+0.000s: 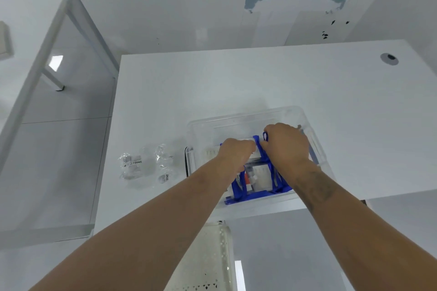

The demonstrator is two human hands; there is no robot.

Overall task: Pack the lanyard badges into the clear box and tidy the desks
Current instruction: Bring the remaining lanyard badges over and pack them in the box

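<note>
mostly packed; both hands (236,152) (287,143) clutch blue lanyards (262,156) inside the box (314,139); wrappers (146,165) remain on the surface (260,82).

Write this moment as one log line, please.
step: packing | left hand: grips blue lanyards | right hand: grips lanyards | where: over clear box | left of box: empty clear wrappers

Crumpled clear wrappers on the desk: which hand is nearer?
Left. The left hand is inside the clear box, on the side facing the crumpled clear wrappers. The right hand grips the blue lanyards farther from them.
</note>
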